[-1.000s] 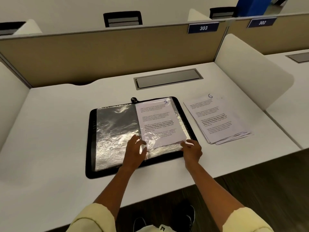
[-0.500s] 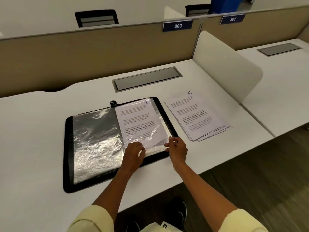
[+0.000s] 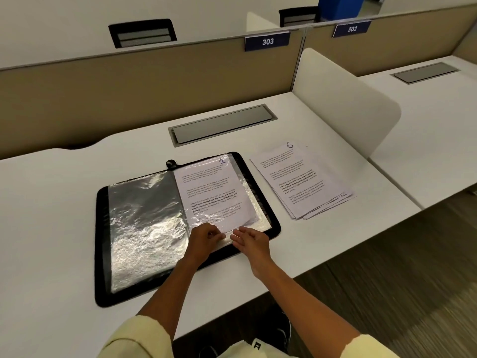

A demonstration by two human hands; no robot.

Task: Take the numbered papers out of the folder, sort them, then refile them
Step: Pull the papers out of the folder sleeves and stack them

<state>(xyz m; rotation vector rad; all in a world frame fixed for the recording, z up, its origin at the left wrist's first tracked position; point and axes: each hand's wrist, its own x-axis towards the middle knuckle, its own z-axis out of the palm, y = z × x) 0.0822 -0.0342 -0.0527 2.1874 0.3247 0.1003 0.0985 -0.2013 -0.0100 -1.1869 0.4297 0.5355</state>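
A black folder [image 3: 101,254] lies open on the white desk, its clear plastic sleeves spread to both sides. The paper numbered 1 [image 3: 211,195] sits inside the right sleeve [image 3: 258,215], slightly askew. My left hand [image 3: 205,242] has its fingers curled at that sleeve's lower edge and pinches it. Just beside it, my right hand [image 3: 254,241] rests with straight fingers on the same lower edge. A loose stack of papers [image 3: 302,184] with number 6 on top lies to the right of the folder.
A grey cable hatch [image 3: 222,124] is set into the desk behind the folder. A white side divider [image 3: 343,104] bounds the desk on the right, a beige back panel [image 3: 129,94] on the far side. The desk's front edge runs just under my forearms.
My right hand has let go of paper 1's lower right corner, moved left towards my left hand and straightened its fingers. Paper 1 sits deeper in the sleeve.
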